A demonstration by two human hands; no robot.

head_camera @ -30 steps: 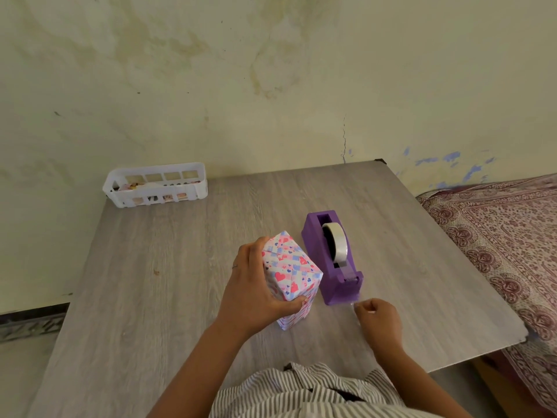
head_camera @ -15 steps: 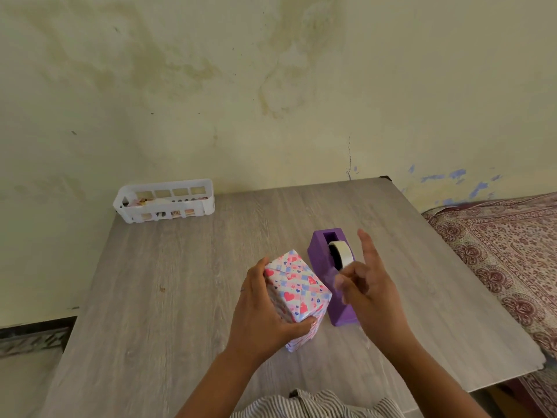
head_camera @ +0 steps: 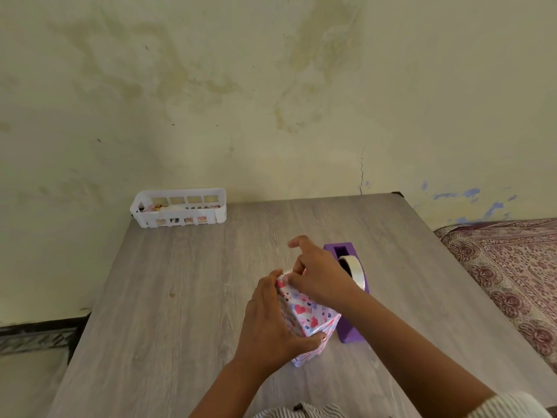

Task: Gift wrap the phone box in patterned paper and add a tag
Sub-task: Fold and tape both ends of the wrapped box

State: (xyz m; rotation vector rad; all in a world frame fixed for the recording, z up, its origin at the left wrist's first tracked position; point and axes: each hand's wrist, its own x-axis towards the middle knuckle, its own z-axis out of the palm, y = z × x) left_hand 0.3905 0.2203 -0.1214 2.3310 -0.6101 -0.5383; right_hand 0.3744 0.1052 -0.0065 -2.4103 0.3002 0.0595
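Phone box, already covered in white paper printed with pink and blue hearts, stands on end near the front middle of the grey wood-grain table, just left of the purple tape dispenser. The left hand is clamped round the box's left face, thumb hooked over the near lower corner; this likely steadies the upright box so the top end stays put while it is being sealed. The right hand reaches across to the far top edge, thumb and fingers pinched together against the paper there, index finger lifted free. It appears to be pressing down a small piece of tape, though the tape itself is too hard to make out to be sure. The dispenser sits close by the box, its white roll upright in the slot, presumably so a strip can be pulled without letting go.

A white slotted plastic basket with bits of paper inside rests at the far left corner, well apart from the work. Open tabletop lies to the left and beyond the box, giving room to turn it; the right edge of the table runs near a patterned maroon cloth. No tag is visible on the box.
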